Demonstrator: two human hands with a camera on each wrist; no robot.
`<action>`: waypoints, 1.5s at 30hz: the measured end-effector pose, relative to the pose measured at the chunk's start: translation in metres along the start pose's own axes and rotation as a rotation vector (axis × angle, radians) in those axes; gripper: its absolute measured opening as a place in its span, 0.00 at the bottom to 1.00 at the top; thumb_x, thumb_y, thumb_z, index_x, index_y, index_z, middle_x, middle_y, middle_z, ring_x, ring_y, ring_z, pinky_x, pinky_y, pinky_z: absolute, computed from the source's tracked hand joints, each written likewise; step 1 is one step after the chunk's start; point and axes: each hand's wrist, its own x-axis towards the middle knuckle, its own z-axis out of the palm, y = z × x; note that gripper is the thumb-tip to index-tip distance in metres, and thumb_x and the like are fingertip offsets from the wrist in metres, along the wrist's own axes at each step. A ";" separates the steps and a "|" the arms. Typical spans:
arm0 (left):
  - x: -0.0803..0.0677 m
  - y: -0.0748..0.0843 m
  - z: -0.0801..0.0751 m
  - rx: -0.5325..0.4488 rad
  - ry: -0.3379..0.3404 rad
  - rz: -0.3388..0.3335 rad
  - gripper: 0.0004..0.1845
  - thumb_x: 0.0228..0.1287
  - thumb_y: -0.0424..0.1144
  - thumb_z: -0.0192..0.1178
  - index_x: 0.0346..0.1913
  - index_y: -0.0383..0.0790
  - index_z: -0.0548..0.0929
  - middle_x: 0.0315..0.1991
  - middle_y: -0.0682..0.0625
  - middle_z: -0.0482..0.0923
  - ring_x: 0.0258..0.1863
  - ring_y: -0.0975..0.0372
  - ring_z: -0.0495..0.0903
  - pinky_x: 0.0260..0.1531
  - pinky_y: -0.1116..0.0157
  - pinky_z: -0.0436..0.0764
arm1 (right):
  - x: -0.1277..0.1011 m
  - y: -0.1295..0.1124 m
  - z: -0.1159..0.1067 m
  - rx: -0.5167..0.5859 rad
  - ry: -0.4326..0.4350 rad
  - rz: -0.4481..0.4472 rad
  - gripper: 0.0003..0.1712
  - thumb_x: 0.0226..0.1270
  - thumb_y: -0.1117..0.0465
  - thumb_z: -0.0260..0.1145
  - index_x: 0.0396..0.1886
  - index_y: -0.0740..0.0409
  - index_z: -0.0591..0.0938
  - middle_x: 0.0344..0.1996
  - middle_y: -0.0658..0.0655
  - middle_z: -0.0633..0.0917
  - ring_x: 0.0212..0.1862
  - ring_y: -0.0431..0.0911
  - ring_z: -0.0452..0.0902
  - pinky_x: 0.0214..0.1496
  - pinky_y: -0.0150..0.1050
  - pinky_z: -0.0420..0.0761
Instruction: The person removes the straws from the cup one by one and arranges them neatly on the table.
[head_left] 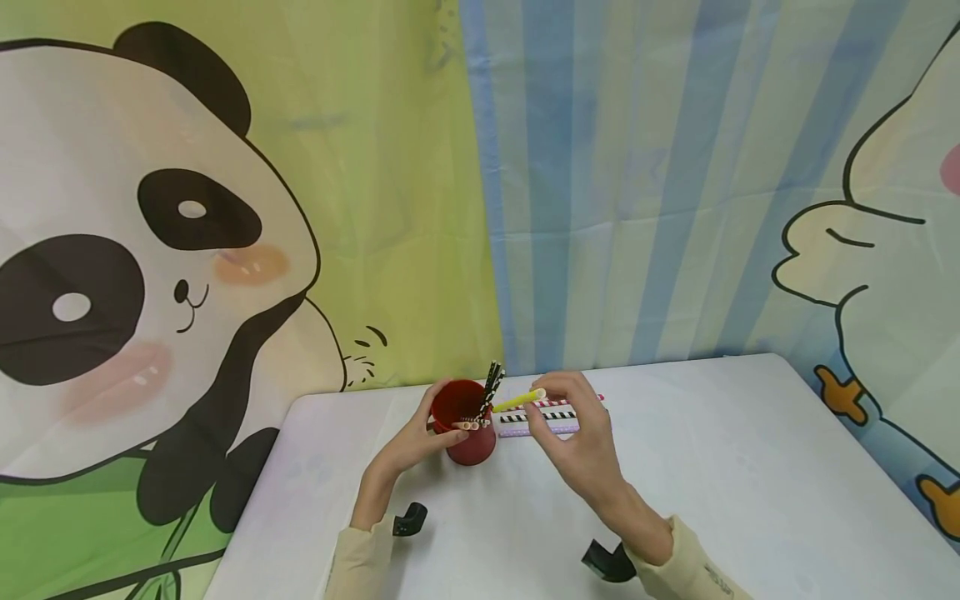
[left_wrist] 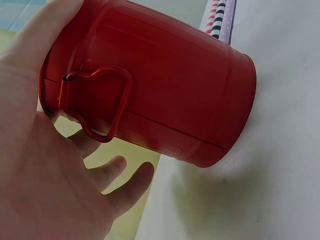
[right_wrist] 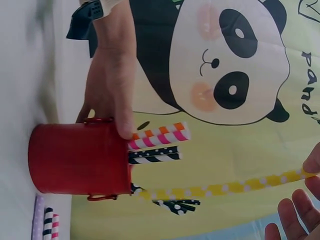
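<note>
Red metal cup (head_left: 467, 427) stands on the white worktop (head_left: 735, 467), gripped at its rim by the left hand (head_left: 411, 446). Right hand (head_left: 573, 433) pinches a yellow dotted straw (head_left: 519, 401) whose tip is in the cup.

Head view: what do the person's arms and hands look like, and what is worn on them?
Both hands are bare, with no gloves or rings in view. The left hand and right hand come out of pale cream long sleeves ending at the wrists; the right cuff carries small dark print, too small to read. A black mount sits by the left wrist, and another by the right.
</note>
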 end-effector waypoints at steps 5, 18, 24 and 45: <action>0.000 0.000 0.000 0.002 0.001 -0.003 0.48 0.60 0.45 0.71 0.75 0.71 0.52 0.73 0.54 0.62 0.74 0.54 0.59 0.69 0.40 0.67 | 0.003 -0.004 -0.004 0.015 0.023 -0.040 0.16 0.60 0.73 0.69 0.46 0.54 0.82 0.46 0.53 0.82 0.51 0.44 0.76 0.57 0.30 0.75; -0.001 0.001 0.001 -0.001 0.007 -0.010 0.49 0.59 0.46 0.72 0.77 0.68 0.52 0.73 0.53 0.61 0.75 0.53 0.59 0.69 0.41 0.67 | 0.001 0.007 -0.005 -0.026 -0.031 -0.012 0.15 0.61 0.72 0.68 0.45 0.52 0.82 0.45 0.51 0.82 0.51 0.44 0.77 0.55 0.33 0.76; -0.001 0.002 0.001 0.000 0.009 -0.017 0.51 0.59 0.47 0.72 0.79 0.61 0.51 0.73 0.51 0.61 0.74 0.51 0.59 0.68 0.41 0.69 | -0.001 0.013 -0.003 -0.078 -0.101 0.010 0.14 0.62 0.70 0.69 0.45 0.51 0.82 0.45 0.48 0.81 0.51 0.42 0.77 0.58 0.31 0.76; -0.001 0.001 0.001 -0.010 0.007 -0.018 0.48 0.59 0.46 0.72 0.76 0.70 0.52 0.73 0.52 0.62 0.74 0.52 0.59 0.68 0.42 0.69 | -0.014 0.049 0.006 -0.404 -0.281 -0.172 0.09 0.58 0.65 0.67 0.38 0.53 0.79 0.41 0.49 0.79 0.44 0.45 0.75 0.47 0.41 0.77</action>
